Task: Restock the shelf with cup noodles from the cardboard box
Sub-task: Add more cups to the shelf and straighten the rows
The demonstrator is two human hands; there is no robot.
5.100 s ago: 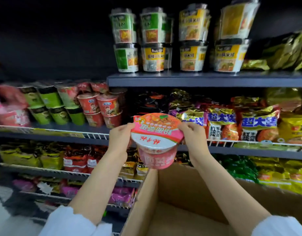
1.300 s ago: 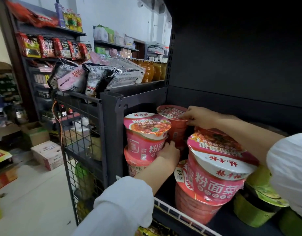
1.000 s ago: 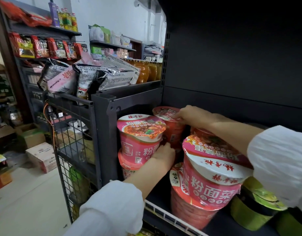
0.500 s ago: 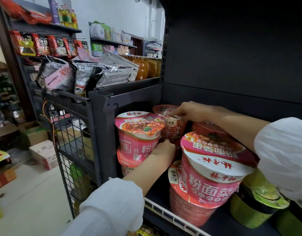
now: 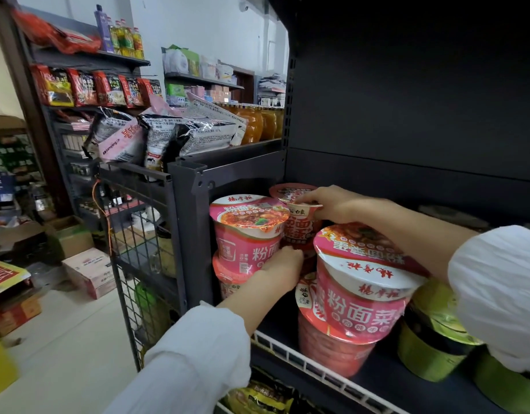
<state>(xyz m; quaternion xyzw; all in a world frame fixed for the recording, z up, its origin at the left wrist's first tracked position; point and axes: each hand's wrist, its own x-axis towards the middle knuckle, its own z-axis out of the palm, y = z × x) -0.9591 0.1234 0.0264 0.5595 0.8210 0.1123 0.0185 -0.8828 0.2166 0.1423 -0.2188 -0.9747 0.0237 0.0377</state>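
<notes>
Pink cup noodles stand in stacks on the dark shelf (image 5: pixel 317 380). My right hand (image 5: pixel 329 203) grips the lid rim of the back cup noodle (image 5: pixel 301 225), which stands deep in the left corner. My left hand (image 5: pixel 283 268) curls around that cup's lower part, squeezed against the front-left pink cup (image 5: pixel 245 237), which sits on another pink cup (image 5: pixel 227 283). A second pink stack is at front right, its top cup (image 5: pixel 362 294) on a lower one (image 5: pixel 329 351). The cardboard box is out of view.
Green cup noodles (image 5: pixel 434 342) crowd the shelf to the right. A white wire rail (image 5: pixel 290 358) runs along its front edge. A dark upright post (image 5: pixel 192 234) and a wire mesh side panel (image 5: pixel 138 264) bound the left. Boxes (image 5: pixel 90 273) lie on the floor.
Five seconds ago both hands held a pink cup over the cardboard box. Over the last second my right hand slid further over the back cup's lid, and my left hand stayed low beside it.
</notes>
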